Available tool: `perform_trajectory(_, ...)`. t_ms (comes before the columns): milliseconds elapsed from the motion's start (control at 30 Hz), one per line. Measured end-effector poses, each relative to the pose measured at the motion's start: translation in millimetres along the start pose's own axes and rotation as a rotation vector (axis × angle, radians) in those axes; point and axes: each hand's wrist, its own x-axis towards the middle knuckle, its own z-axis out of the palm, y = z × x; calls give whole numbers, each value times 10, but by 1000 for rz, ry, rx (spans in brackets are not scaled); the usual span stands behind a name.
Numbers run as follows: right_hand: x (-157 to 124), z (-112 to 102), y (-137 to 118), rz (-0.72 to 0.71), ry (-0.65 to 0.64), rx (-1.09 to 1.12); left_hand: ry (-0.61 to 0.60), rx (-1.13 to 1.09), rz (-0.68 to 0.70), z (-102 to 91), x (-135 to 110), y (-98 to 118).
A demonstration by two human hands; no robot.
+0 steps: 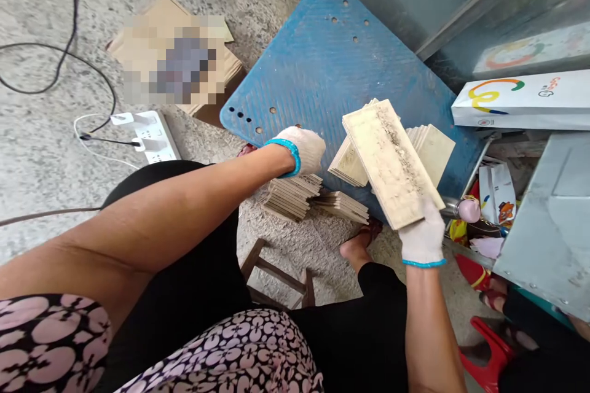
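Observation:
My right hand (421, 236), in a white knit glove with a blue cuff, grips a small stack of thin pale rectangular boards (385, 166) by its near end. The top board has dark stains along one side. My left hand (306, 150), gloved alike, is over the near edge of the blue plastic table (332, 80), its fingers turned down and hidden. Just below it is a stack of thin boards seen edge-on (288, 199), with another edge-on stack (343, 204) beside it. More pale boards (436, 150) lie fanned on the table, partly behind the held ones.
A white power strip (157, 138) with black cords lies on the concrete floor at left. Near it stands a cardboard box (159, 18), partly blurred. A white paper bag (530, 98), an open drawer of packets and a red stool (488, 350) are at right. A wooden stool (281, 276) is below.

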Motion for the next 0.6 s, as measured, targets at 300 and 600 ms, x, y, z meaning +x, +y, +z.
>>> perform_trajectory(300,-437,-768,-264,-141,152,-239,-38,190,-22,2,-28,41)
perform_trajectory(600,-858,-1431,-361,-110,78,-637,-69,186,71,123,104,174)
